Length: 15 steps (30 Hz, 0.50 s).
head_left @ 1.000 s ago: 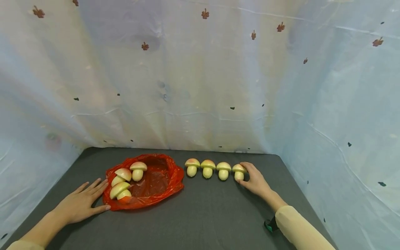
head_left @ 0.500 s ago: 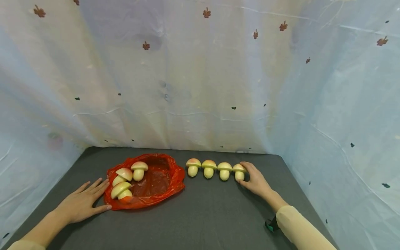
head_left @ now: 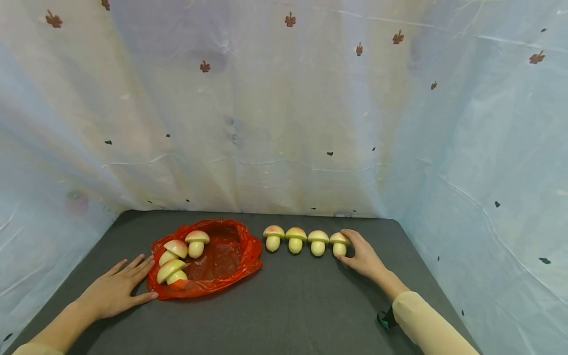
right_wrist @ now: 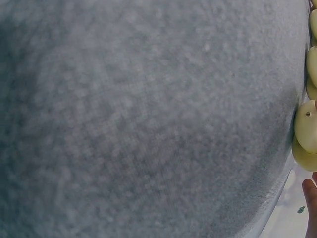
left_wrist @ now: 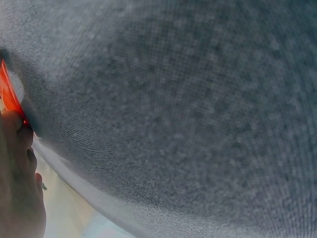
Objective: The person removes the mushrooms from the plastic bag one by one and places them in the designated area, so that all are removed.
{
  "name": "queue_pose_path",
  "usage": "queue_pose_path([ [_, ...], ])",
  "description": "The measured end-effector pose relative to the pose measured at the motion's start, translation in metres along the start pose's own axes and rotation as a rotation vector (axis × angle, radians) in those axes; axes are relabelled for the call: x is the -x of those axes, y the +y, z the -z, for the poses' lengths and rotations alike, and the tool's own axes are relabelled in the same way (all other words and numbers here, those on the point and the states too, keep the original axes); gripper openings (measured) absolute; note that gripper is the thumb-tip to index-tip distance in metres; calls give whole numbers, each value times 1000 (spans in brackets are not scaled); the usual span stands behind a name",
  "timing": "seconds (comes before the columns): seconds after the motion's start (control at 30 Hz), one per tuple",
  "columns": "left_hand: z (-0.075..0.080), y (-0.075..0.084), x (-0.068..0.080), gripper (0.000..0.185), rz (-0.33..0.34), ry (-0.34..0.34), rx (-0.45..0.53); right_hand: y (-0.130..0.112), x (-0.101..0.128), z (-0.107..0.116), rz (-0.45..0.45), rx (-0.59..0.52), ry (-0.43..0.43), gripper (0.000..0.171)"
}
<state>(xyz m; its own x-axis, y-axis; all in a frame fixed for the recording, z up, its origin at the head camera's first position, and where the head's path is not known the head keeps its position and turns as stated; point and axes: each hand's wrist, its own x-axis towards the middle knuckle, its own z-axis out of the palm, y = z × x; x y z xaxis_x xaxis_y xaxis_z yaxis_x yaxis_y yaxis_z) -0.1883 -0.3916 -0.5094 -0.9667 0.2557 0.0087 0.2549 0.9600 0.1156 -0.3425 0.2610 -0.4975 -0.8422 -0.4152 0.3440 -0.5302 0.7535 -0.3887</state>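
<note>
Right hand [head_left: 365, 257]: curled fingers are closed round the rightmost mushroom [head_left: 339, 243], the grip grasping it from its right side.
Rightmost mushroom: stood upright on the surface [head_left: 288, 301], last in a row of four.
Left hand [head_left: 116, 288]: laid flat, grip released, fingertips touching the red bag [head_left: 230, 254].
Red bag: three mushrooms are held inside.

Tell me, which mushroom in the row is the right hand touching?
The rightmost mushroom of the row: the right hand curls round it; the other three stand untouched.

Left hand [left_wrist: 17, 183] cut off, blurred
</note>
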Motion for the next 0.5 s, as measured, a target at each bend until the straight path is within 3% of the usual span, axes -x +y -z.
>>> queue_pose_path([
  [0.23, -2, -2, 0, 94, -16, 2, 11, -8, -1, 4, 8, -5, 16, 80],
  [0.5, -2, -2, 0, 94, -30, 18, 5, -35, -10, 12, 44, -58, 38, 82],
])
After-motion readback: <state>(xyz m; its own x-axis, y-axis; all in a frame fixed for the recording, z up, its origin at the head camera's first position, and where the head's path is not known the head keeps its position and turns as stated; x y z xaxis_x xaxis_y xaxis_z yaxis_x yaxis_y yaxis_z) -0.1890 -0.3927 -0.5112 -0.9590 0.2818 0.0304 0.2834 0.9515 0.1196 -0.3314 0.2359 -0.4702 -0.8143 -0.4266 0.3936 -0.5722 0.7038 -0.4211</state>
